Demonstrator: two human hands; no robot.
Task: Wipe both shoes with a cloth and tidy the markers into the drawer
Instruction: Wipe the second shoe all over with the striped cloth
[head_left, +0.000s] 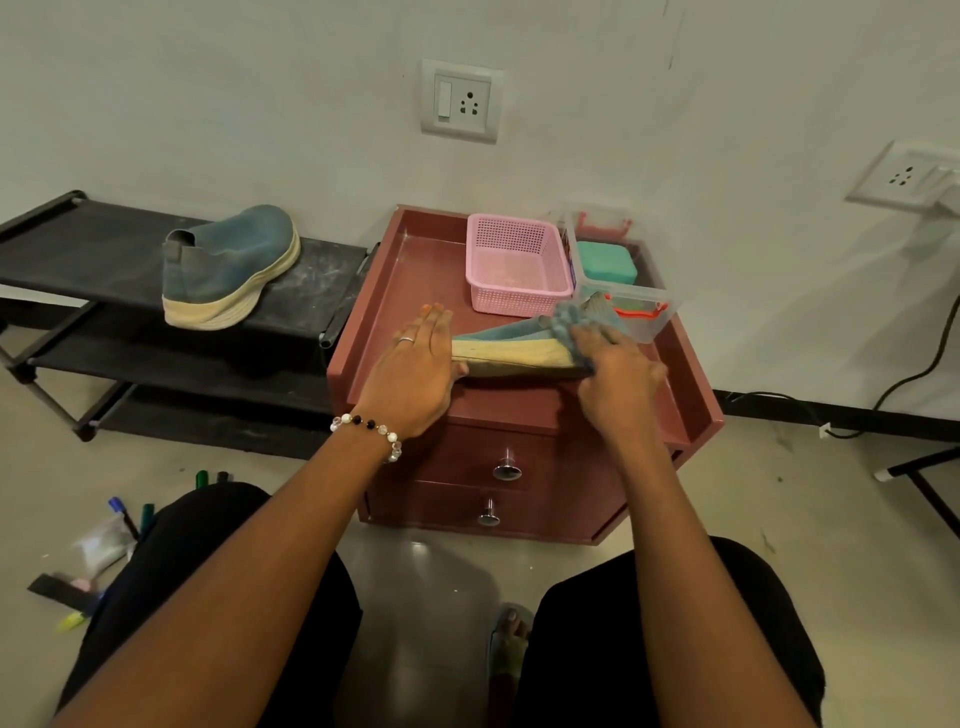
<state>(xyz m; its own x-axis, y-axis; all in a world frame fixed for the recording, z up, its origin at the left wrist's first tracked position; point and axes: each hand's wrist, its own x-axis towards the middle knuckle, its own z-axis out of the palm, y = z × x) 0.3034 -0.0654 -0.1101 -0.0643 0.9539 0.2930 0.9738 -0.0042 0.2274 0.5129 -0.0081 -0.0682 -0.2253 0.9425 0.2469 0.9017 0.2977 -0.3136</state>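
Green box (607, 262) inside clear tub (655, 300), beside pink basket (517, 265).

Red-brown drawer unit (524, 410) w/ raised rim carries a blue shoe on its side (514, 345), pink basket (517, 270) & clear box (621, 270) at back. Black rack (322, 280) at left holds second shoe (228, 265). Markers (130, 514) lie on floor (779, 493).

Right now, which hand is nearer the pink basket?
Right. The right hand wipes the shoe's heel with the cloth just below the pink basket's front corner; the left hand holds the toe, farther left.
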